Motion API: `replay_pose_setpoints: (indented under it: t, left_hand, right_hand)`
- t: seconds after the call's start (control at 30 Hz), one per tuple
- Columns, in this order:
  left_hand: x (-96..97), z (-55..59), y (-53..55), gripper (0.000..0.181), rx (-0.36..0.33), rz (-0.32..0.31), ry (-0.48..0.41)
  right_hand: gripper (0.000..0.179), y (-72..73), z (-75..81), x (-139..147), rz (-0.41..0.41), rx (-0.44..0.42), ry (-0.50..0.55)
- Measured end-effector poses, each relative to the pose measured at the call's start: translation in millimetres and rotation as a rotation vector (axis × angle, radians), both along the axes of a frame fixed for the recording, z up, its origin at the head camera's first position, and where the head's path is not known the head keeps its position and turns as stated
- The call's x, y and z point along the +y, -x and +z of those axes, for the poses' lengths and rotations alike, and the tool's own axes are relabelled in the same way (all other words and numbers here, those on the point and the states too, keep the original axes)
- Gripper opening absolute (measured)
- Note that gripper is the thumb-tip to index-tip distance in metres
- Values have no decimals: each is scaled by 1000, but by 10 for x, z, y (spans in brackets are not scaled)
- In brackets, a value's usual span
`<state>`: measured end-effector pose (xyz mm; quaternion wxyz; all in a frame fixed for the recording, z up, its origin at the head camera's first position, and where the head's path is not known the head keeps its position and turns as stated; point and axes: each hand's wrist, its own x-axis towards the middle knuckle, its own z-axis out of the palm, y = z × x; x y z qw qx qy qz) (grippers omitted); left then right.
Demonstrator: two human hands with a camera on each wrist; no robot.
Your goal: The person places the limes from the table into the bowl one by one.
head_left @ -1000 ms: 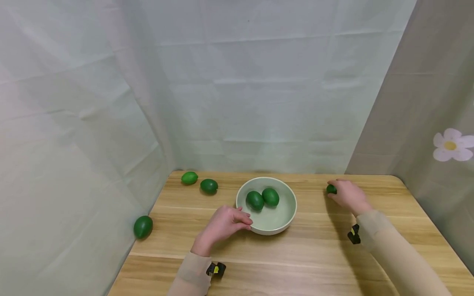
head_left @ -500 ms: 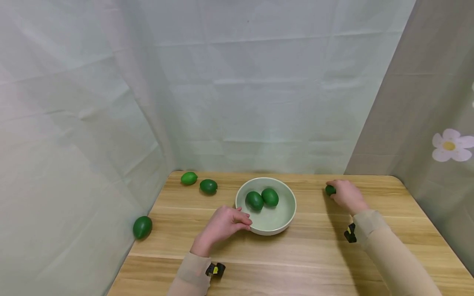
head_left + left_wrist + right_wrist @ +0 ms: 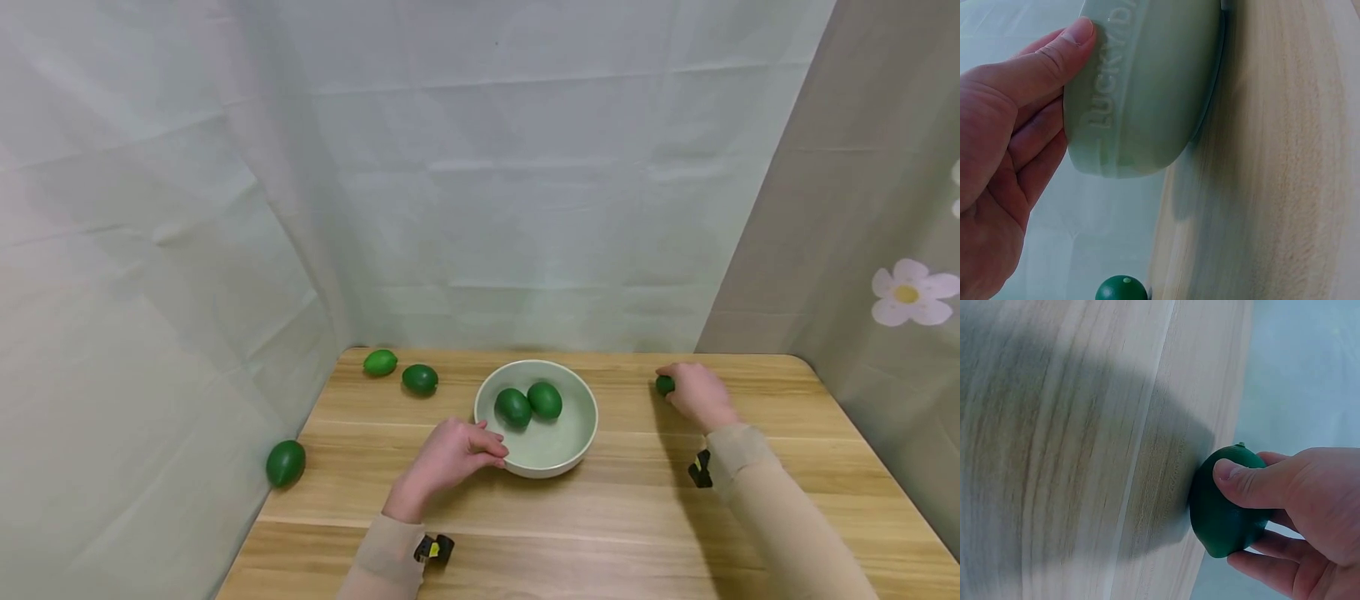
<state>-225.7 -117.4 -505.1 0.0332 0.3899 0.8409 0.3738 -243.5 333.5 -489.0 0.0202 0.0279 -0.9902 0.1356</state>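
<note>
My left hand [image 3: 450,458] pinches the near-left rim of a pale green bowl [image 3: 555,448], thumb outside; raised letters show on its wall [image 3: 1147,94] in the left wrist view. Inside the bowl two dark green limes [image 3: 513,408] lie against each other. Off to the right, near the table's back edge, my right hand [image 3: 699,397] grips another dark green lime [image 3: 1222,515] between thumb and fingers. In the right wrist view that lime appears at the tabletop; whether it touches the wood I cannot tell.
On the wooden table [image 3: 570,533], a brighter green lime [image 3: 380,362] and a dark one [image 3: 420,380] lie at the back left. Another dark lime [image 3: 286,463] sits at the left edge. Pale cloth [image 3: 525,208] hangs behind and along the sides.
My right hand and the lime it grips have shifted very slightly left. The left hand keeps its hold on the bowl, and the view has drifted a little.
</note>
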Motion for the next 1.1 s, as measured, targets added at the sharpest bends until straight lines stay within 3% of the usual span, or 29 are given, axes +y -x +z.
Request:
replay_pose_setpoints:
  t: [0.27, 0.5, 1.1]
  left_hand:
    - [-6, -2, -13, 12, -13, -10, 3]
    - [-1, -26, 10, 10, 28, -15, 3]
    - [1, 1, 15, 11, 16, -2, 10]
  right_hand:
    - [51, -9, -6, 3, -18, -31, 16]
    - [49, -8, -12, 16, -3, -12, 16]
    - [50, 1, 6, 51, -14, -7, 40]
